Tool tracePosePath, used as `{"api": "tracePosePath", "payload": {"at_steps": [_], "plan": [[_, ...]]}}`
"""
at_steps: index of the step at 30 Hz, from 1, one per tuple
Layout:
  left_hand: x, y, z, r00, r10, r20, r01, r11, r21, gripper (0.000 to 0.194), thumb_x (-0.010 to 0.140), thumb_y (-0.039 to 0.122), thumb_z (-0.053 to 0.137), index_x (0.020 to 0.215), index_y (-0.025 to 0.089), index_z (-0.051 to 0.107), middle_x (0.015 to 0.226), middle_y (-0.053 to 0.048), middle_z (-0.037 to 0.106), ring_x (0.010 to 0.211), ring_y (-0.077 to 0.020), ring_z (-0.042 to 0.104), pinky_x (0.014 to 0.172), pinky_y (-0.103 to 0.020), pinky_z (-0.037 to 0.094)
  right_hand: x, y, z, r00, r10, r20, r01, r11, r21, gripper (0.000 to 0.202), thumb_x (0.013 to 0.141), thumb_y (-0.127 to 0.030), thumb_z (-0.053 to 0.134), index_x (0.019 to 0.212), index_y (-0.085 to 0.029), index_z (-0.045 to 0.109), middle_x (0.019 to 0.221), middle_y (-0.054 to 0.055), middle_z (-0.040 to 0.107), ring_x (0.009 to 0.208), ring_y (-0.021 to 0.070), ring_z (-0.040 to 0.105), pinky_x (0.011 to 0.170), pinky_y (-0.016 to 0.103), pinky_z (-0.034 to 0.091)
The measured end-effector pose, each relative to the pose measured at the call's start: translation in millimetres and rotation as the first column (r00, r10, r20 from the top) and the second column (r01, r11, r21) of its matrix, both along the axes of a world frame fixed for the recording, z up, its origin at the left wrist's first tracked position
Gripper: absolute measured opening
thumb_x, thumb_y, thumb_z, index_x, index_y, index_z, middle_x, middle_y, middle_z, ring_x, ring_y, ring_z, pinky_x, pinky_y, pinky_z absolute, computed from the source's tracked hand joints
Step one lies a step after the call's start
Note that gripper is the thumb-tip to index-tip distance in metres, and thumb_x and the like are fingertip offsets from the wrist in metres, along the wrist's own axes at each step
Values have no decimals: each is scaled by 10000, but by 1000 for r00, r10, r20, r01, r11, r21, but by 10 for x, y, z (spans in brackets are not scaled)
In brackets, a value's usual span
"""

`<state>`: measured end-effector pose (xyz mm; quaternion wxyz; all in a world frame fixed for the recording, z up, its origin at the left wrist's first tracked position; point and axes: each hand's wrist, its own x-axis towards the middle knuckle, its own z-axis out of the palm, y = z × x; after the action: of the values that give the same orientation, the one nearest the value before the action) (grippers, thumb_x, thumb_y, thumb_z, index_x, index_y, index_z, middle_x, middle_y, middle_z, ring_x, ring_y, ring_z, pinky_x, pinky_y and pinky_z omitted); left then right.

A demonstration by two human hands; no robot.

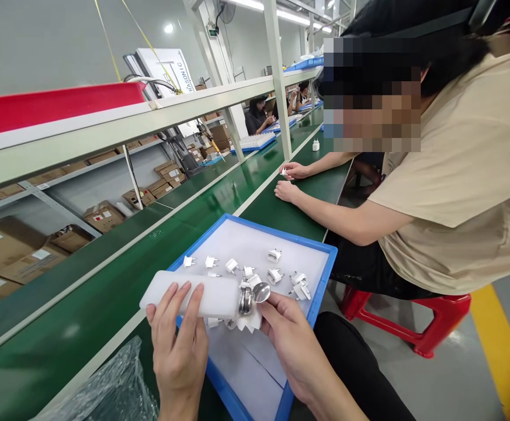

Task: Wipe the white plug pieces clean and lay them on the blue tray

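A green worktop (106, 304) runs ahead of both hands, bearing a blue tray (325, 257). Over the tray's near part, the left hand (178, 345) grips a white bottle (188, 295); the right hand (287, 333) pinches its metal cap (250, 297). White plugs (274, 275) lie scattered just beyond the right hand.

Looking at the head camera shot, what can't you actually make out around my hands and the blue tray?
- Near corner of the blue tray: hidden by the left hand and right hand.
- Shiny metal piece at the end of the white block: too small and glary to identify.
- White plug parts: too small for detail.
- Clear plastic bag: cut off by the bottom edge.
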<state>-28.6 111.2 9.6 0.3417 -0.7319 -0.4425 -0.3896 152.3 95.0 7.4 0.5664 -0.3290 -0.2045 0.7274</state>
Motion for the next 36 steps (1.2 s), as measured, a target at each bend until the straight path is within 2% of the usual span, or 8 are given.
{"api": "tracePosePath", "payload": {"at_steps": [13, 17, 20, 22, 25, 28, 31, 36], "plan": [[30, -8, 23, 998, 22, 64, -21, 999, -26, 490, 786, -33, 742, 1252, 111, 696, 1240, -212, 710, 1247, -339, 646, 1165, -589, 425, 2, -23, 29, 999, -32, -6, 32, 999, 25, 362, 879, -468, 706, 1115, -197, 756, 1068, 67, 740, 982, 235, 631, 846, 335, 488], [19, -1, 17, 993, 47, 105, -45, 999, -22, 587, 780, 31, 779, 1338, 162, 649, 1225, -175, 710, 1184, -321, 667, 1147, -576, 452, -24, -40, 74, 996, -62, 58, 62, 998, -6, 491, 874, -526, 717, 1270, -235, 696, 1162, 59, 732, 1084, 254, 631, 952, 362, 491], [12, 0, -4, 988, 78, 136, -78, 997, -8, 682, 787, 59, 780, 1421, 216, 584, 1224, -147, 700, 1172, -311, 657, 1108, -522, 494, -74, -52, 207, 980, -68, 189, 49, 993, 106, 485, 927, -549, 637, 1317, -262, 674, 1288, 45, 702, 1200, 263, 604, 1023, 356, 473], [10, -3, -17, 978, 128, 166, -129, 992, -1, 687, 789, 74, 780, 1430, 212, 573, 1213, -147, 695, 1156, -310, 651, 1063, -481, 523, -129, -60, 323, 939, -105, 329, 36, 977, 209, 464, 972, -542, 559, 1332, -271, 668, 1334, 40, 687, 1238, 263, 597, 1036, 342, 464], [2, -19, -34, 957, 191, 217, -202, 979, 28, 619, 793, 94, 778, 1381, 169, 599, 1166, -154, 700, 1092, -297, 659, 997, -446, 548, -240, -66, 471, 819, -156, 552, -7, 959, 282, 467, 1000, -525, 491, 1367, -285, 651, 1326, 45, 697, 1242, 276, 611, 1000, 339, 479], [-19, -45, -61, 936, 230, 267, -249, 968, 40, 544, 816, 122, 766, 1337, 152, 609, 1158, -153, 696, 1073, -278, 658, 977, -427, 552, -347, -56, 562, 717, -183, 673, -101, 928, 360, 468, 1015, -494, 440, 1401, -307, 629, 1226, 60, 736, 1051, 272, 683, 831, 337, 522], [-57, -52, -104, 864, 308, 397, -323, 946, -30, 465, 867, 201, 735, 1311, 160, 603, 1192, -147, 680, 1100, -261, 657, 978, -399, 550, -411, -49, 591, 727, -156, 669, -149, 914, 376, 469, 998, -539, 452, 1350, -318, 670, 1103, 53, 762, 880, 238, 674, 763, 333, 519], [-237, -9, -104, 578, 558, 595, -505, 818, -276, 383, 866, 355, 722, 1159, 143, 594, 1094, -127, 638, 1011, -286, 654, 774, -375, 575, -387, -103, 369, 880, 4, 475, -79, 987, 138, 621, 860, -686, 630, 1337, -290, 674, 1346, 39, 684, 1195, 275, 610, 1012, 341, 495]]}}
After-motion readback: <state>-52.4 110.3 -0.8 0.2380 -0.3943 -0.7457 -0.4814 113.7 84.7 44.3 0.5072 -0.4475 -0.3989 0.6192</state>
